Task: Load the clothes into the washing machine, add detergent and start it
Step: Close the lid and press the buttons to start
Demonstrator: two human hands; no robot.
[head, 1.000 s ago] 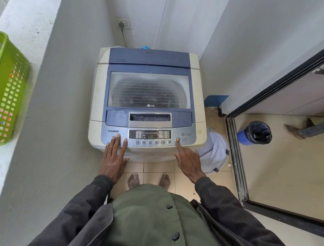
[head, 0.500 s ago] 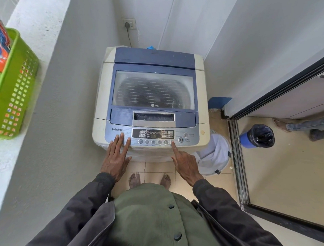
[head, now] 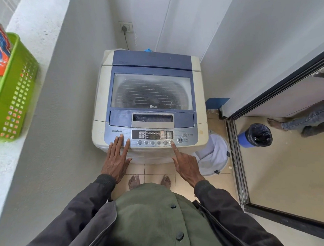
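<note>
Washing machine (head: 149, 66) between wall (head: 63, 93) and white hamper (head: 213, 156)

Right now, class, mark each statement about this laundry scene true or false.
1. The lid of the washing machine is closed. True.
2. The right hand has one finger at a round button on the control panel. True.
3. The left hand grips the lid's handle. False: the left hand lies flat on the panel's left end.
4. The green basket stands on the floor. False: the green basket stands on the ledge at the left.
5. A plug sits in the wall socket. True.
</note>
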